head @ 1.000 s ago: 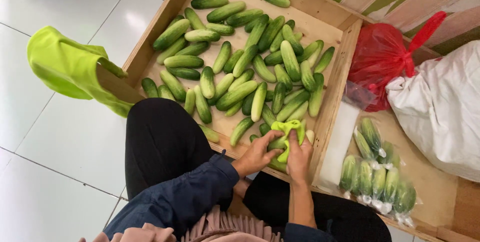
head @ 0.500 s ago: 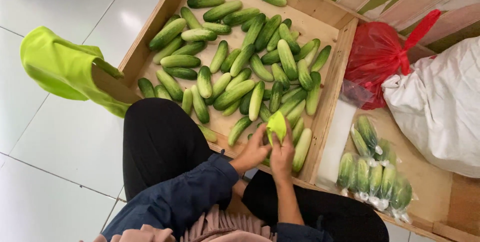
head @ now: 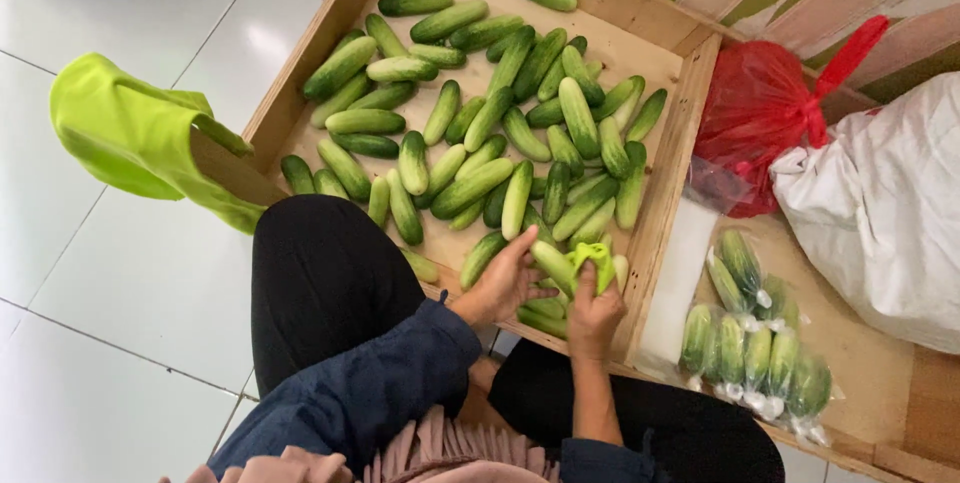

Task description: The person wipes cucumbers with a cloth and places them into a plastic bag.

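Note:
My left hand (head: 503, 281) holds a green cucumber (head: 551, 265) at the near edge of a wooden crate (head: 668, 178). My right hand (head: 594, 315) grips a lime-green cloth (head: 591, 262) pressed against that cucumber's end. Both hands hover over the crate's near right corner. The crate holds several loose cucumbers (head: 480, 113) spread across its plywood floor. My knees in black trousers (head: 320, 283) press against the crate's near rim.
A lime-green cloth (head: 130, 133) drapes over the crate's left corner. A knotted red plastic bag (head: 765, 113) and a white sack (head: 885, 193) sit to the right. Clear bags of packed cucumbers (head: 755, 343) lie on the right wooden tray. White floor tiles (head: 110, 323) lie left.
The hands have shifted slightly along the crate's near edge. The green cloth, spread out a second ago, is now bunched against the end of the cucumber in my left hand.

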